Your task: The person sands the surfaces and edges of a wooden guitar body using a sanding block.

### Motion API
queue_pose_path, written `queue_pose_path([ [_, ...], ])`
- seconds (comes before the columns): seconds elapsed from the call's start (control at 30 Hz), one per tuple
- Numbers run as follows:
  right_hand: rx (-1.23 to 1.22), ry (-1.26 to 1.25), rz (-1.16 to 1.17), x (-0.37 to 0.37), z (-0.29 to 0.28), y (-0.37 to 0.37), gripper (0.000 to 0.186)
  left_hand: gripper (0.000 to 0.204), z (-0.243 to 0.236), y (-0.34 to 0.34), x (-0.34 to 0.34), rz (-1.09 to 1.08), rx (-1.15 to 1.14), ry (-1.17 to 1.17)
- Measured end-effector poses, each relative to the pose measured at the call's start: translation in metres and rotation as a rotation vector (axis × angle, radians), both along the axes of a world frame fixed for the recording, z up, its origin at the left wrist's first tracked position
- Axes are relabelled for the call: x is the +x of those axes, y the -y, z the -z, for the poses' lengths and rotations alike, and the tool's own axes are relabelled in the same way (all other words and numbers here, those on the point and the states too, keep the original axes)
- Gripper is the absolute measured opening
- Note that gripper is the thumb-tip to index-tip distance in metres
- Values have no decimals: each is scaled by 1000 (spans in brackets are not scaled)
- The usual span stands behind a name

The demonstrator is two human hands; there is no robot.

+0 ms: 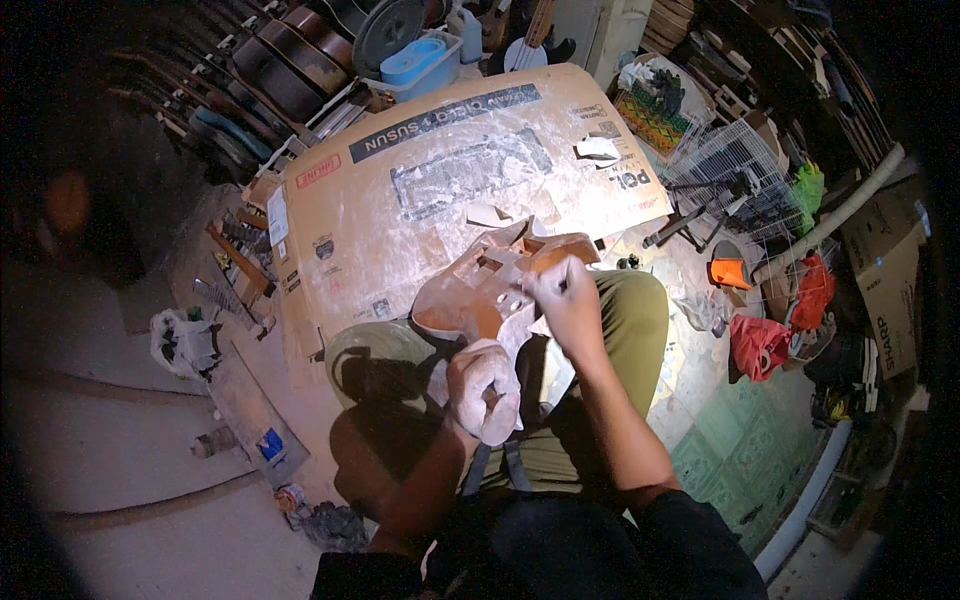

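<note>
A reddish-brown electric guitar body (470, 290), dusted white and with cut-out cavities, rests across my knees. My left hand (484, 388), coated in white dust, grips its near lower edge. My right hand (566, 300) presses on the body's right side with the fingers closed, apparently on a small pale piece that I cannot make out. I sit with olive trousers (640, 320) over a big flattened cardboard sheet (400, 200) smeared with white dust.
Guitar bodies and necks (290, 55) line the back left. A blue tub (415, 60) stands behind the cardboard. A white wire basket (725, 165), a pale pipe (850, 205), red bags (760, 340) and boxes crowd the right. Tools (240, 270) lie at the left.
</note>
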State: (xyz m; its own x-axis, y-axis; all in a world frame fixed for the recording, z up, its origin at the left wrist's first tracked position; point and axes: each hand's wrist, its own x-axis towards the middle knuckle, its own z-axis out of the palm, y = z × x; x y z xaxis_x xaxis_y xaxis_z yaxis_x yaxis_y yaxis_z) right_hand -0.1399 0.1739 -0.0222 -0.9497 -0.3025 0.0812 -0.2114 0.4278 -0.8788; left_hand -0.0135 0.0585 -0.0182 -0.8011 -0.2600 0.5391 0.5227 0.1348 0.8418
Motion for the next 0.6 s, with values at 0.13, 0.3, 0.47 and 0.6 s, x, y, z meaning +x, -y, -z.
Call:
queue_pose_path([
  [0.13,-37,86,-7,5,9,-3,29,23,3,0,3,4,3,-13],
  [0.3,40,-91,-35,25,-10,-2,31,23,-1,3,4,-7,-4,-17],
  [0.47,-163,12,113,21,-2,10,28,27,0,-1,-4,-44,36,-35],
  [0.6,-123,-308,40,48,14,10,28,29,-5,3,-1,-67,89,-8],
])
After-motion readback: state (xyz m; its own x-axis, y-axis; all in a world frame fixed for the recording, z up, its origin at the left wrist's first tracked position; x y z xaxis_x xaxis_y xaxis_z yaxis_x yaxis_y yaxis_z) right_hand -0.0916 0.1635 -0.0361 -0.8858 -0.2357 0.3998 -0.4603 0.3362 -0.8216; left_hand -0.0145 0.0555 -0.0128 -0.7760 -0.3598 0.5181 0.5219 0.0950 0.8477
